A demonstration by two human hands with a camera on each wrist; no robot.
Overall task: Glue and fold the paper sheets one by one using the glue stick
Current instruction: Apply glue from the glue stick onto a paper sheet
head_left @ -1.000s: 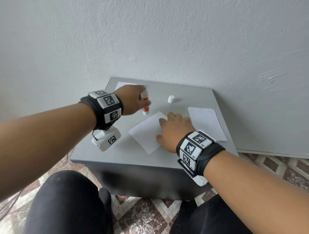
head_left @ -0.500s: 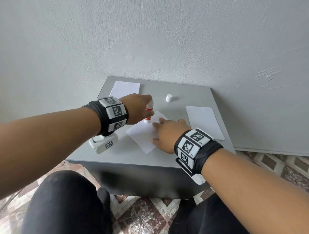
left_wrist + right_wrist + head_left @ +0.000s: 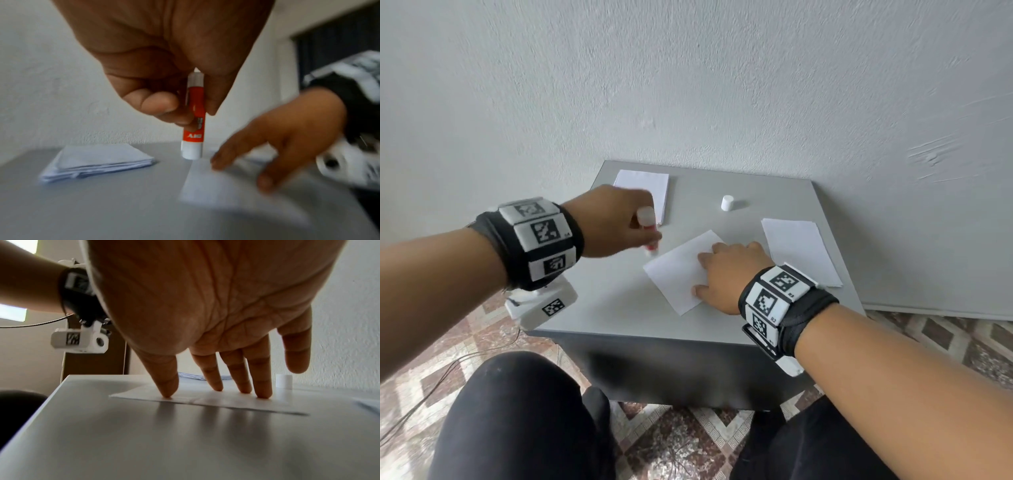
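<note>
- Where the table (image 3: 619, 308) has its far left corner, a stack of folded paper sheets (image 3: 645, 188) lies flat, its near edge partly hidden in the head view by the left hand (image 3: 613, 222).
- Just nearer than that stack, the left hand has its fingers (image 3: 158, 104) and thumb curled round the glue stick (image 3: 194, 123) — a red tube with a white base and a white lower end, held nearly upright.
- The stick's lower white end points down at the far left edge of the single paper sheet (image 3: 681, 274); the wrist view is too blurred to tell whether it touches the paper or only the table beside it.
- That single sheet lies turned at an angle near the middle of the table, one corner pointing toward the near edge.
- On the sheet's right part the right hand (image 3: 729, 274) rests palm down with straight, spread fingers (image 3: 263, 386); the thumb and three fingertips press the paper flat, while the little finger stays lifted clear of it.
- Beyond the right hand, toward the far edge of the table, the white cap (image 3: 727, 203) stands on its own, apart from the sheets.
- Along the right edge of the table lies a pile of unfolded sheets (image 3: 798, 250) — flat, close beside the right hand, and partly hidden by the right wristband at its near end.
</note>
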